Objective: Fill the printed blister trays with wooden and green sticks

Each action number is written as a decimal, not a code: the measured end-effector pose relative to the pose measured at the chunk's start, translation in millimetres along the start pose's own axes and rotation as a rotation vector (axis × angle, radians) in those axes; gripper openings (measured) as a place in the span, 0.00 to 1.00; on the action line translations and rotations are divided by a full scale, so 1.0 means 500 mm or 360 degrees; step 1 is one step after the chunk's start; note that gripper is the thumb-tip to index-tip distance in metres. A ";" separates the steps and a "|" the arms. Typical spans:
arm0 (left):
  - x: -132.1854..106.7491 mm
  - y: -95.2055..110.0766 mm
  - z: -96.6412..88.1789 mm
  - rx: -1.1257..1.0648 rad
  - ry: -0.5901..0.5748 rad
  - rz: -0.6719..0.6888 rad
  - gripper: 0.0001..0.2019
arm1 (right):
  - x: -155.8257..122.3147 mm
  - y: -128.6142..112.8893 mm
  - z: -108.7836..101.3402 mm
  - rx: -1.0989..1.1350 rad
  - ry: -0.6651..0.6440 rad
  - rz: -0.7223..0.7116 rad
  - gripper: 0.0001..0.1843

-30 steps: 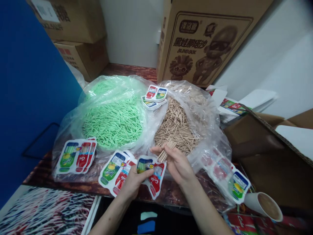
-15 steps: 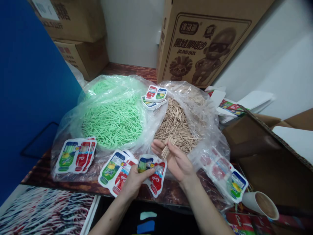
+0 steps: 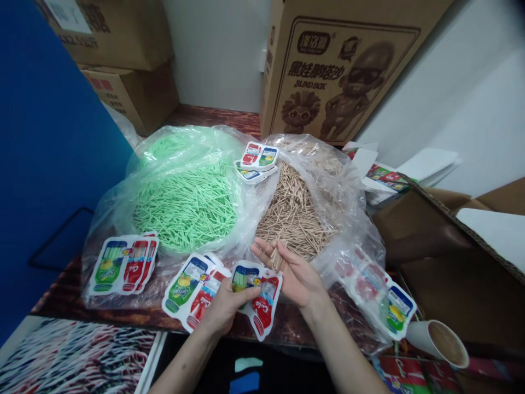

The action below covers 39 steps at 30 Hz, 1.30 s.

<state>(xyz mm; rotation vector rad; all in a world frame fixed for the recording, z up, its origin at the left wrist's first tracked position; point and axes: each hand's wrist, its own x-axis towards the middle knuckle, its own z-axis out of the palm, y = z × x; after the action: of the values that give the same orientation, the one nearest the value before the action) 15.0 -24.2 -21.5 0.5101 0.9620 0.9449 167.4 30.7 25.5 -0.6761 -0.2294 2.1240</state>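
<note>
Head cam caught what I saw: left hand (image 3: 227,304) pinching the printed pouch (image 3: 266,306), right hand (image 3: 300,280) clasping brown sticks (image 3: 276,260) by its top edge, probably light, snappable stuff best held mid-bundle.

Left hand (image 3: 225,307) plus right hand (image 3: 301,282), so two. Two bags (image 3: 104,200), one of green sticks (image 3: 188,205), one of brown sticks (image 3: 293,216) (way too jumbled to count singles, lol). Four pouch piles (image 3: 184,287), one pouch (image 3: 267,306) gripped. Three cartons (image 3: 340,71) along the bench's (image 3: 217,116) back edge, one open carton (image 3: 447,273) right, one paper cup (image 3: 437,343).
</note>
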 end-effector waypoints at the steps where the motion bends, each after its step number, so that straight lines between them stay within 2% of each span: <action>1: 0.001 0.000 -0.001 0.0000 0.0001 0.0003 0.15 | 0.000 0.001 0.000 -0.0005 0.0007 -0.0003 0.05; 4: 0.004 -0.004 -0.004 0.0001 0.0016 0.0004 0.14 | -0.001 0.010 0.002 -0.0076 0.0060 -0.0066 0.05; 11: 0.001 -0.003 -0.001 0.0137 0.0090 0.0031 0.12 | -0.016 0.018 0.027 -0.0256 0.0330 -0.0417 0.07; 16: -0.002 0.021 0.008 0.0384 0.0137 0.0235 0.11 | -0.018 0.000 0.031 -0.0318 0.0277 -0.0509 0.08; 22: 0.005 0.031 0.021 0.0445 0.0187 0.0339 0.12 | -0.017 -0.001 0.042 -0.0363 0.0254 -0.0530 0.12; 30: 0.015 0.027 0.027 0.0464 0.0303 0.0316 0.13 | -0.016 -0.011 0.046 -0.0334 0.0177 -0.0648 0.10; 34: 0.019 0.021 0.028 0.0474 0.0297 0.0317 0.13 | -0.010 -0.012 0.033 -0.0281 0.0184 -0.0583 0.09; 39: 0.025 0.011 0.026 0.0514 0.0315 0.0373 0.11 | -0.002 -0.004 0.015 -0.0238 0.0295 -0.0483 0.08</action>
<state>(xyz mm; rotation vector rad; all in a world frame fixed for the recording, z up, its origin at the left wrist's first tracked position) 26.9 -10.2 -16.8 0.8265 1.2637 1.0693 165.1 31.6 32.8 -0.8632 -0.3674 1.7560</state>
